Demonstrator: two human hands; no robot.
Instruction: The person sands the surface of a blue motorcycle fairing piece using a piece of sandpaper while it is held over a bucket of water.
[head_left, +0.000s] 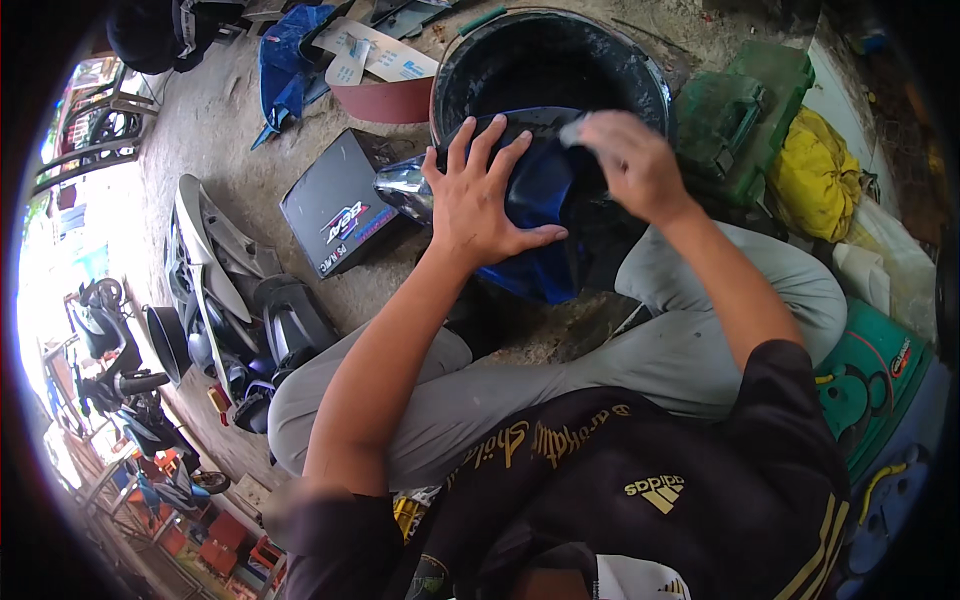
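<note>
A glossy blue motorcycle fairing panel (538, 184) with a clear lamp lens (405, 189) at its left end lies in front of me, against the near side of a black bucket (551, 64). My left hand (476, 195) rests on the panel, palm down, with fingers and thumb spread wide. At the panel's right side, my right hand (634, 161) pinches a small pale piece (574, 133) between its fingertips. Motion blurs that hand, so the piece's material is unclear. The panel's lower right part falls in dark shadow.
Left of the panel stands a black printed box (330, 206). Sandpaper strips (390, 97) and a broken blue plastic panel (289, 64) lie beyond. Grey fairing parts (225, 262) lie farther left. Rightward are a green tool case (739, 120), a yellow bag (814, 176) and a teal case (862, 375).
</note>
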